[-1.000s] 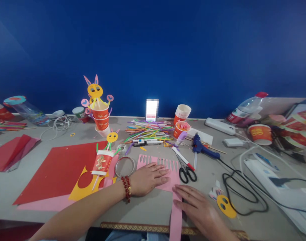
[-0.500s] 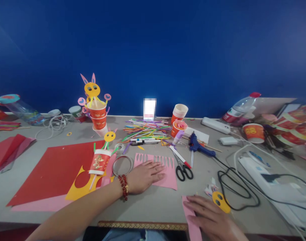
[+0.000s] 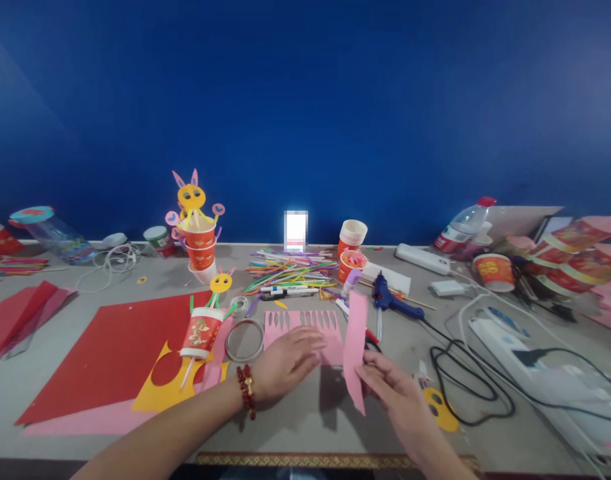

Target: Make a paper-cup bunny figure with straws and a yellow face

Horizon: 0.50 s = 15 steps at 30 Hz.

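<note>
My right hand (image 3: 393, 393) pinches a narrow pink paper strip (image 3: 355, 347), held upright above the table so that it partly covers the scissors (image 3: 371, 343) and a red-and-white marker. Over a pink sheet (image 3: 330, 347) with a row of leaf-shaped cutouts along its far edge, my left hand (image 3: 291, 360) has its fingers stretched out and holds nothing. Whether it touches the sheet I cannot tell. Beside that wrist lies a roll of tape (image 3: 227, 343). A yellow-faced paper-cup figure (image 3: 201, 332) lies on coloured sheets to the left.
A blue glue gun (image 3: 393, 300) with a black cord lies to the right, near a white power strip (image 3: 515, 353). Several pipe cleaners (image 3: 290, 267) are heaped at the back. Stacked cup figures (image 3: 200, 240) stand back left; a red sheet (image 3: 105, 353) covers the left side.
My right hand has lifted the pink strip off the table and brought it up and left, towards the pink sheet. My left hand has shifted slightly, its fingers less flat. The view has tilted a little.
</note>
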Available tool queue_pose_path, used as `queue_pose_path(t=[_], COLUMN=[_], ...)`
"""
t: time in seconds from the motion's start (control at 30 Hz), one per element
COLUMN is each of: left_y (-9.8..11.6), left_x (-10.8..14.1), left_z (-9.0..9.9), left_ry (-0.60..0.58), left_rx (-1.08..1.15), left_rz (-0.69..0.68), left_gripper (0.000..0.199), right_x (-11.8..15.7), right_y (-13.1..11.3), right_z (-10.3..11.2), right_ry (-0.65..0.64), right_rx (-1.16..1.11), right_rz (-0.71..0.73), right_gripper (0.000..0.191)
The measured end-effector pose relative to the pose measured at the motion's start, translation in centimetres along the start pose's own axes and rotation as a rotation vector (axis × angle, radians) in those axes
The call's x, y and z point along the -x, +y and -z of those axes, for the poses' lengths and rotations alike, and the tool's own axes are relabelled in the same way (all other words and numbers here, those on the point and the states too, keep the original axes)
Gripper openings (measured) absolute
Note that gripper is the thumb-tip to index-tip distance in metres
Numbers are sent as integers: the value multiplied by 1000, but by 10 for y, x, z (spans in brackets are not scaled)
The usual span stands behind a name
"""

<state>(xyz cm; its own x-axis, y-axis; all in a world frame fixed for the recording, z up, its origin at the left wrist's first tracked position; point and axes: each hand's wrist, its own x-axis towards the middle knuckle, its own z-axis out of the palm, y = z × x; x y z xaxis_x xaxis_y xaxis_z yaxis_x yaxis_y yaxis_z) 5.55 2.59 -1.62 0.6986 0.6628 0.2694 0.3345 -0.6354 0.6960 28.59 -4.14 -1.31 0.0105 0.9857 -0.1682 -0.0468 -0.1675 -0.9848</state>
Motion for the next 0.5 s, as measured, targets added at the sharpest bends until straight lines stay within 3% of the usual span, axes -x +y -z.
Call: queue_pose_path(t=[0.1, 0.23, 0.4, 0.5], left_y=[10, 7, 0, -1], left_x=[0, 0, -2, -4], left_z=[5, 8, 2, -3], left_ry=[71, 115, 42, 78], left_rx=[349, 445, 673, 755], left_rz=[208, 413, 517, 535], left_gripper=[36, 37, 53, 54], right_x=[-13, -30, -47, -59], right_y=[-1, -1, -9, -17], right_z=[-25, -49, -65, -71], right_ry=[-89, -96, -31, -14], right_rx=[-22, 67, 139, 105], right_rz=[36, 171, 265, 315], right_gripper=[40, 38, 35, 33])
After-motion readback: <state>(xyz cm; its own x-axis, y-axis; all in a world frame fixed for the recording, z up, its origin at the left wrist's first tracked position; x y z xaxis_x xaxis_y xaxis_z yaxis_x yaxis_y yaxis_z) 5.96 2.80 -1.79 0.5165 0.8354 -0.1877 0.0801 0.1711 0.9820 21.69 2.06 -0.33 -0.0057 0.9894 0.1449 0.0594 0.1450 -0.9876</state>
